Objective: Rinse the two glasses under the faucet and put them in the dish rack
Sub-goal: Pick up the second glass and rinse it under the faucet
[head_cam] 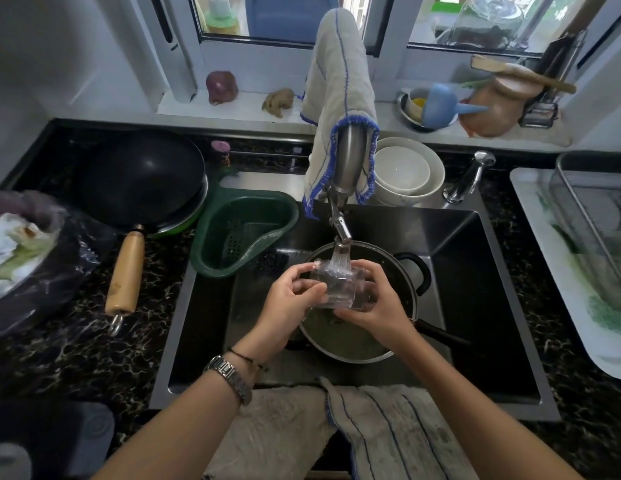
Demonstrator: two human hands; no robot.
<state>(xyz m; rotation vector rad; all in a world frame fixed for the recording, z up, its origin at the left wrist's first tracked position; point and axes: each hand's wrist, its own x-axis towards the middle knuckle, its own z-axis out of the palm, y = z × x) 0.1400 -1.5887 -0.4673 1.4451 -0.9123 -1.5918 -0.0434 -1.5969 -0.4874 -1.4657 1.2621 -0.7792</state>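
I am holding a clear glass [340,289] at the centre of the frame, right under the running faucet [342,233]. My left hand [288,306] is curling its fingers around one side while my right hand [375,306] is cupping the other side and the base. Wet glass is slippery; if my grip is loosening, I judge it could be dropping onto the pot [406,271] below and cracking. The dish rack [593,216] is waiting at the right edge.

Rinsing a glass over the sink

Both hands, left hand [288,299] and right hand [378,303], grip a clear drinking glass [338,285] under the steel faucet [342,230] stream, above a dark pot [399,282].
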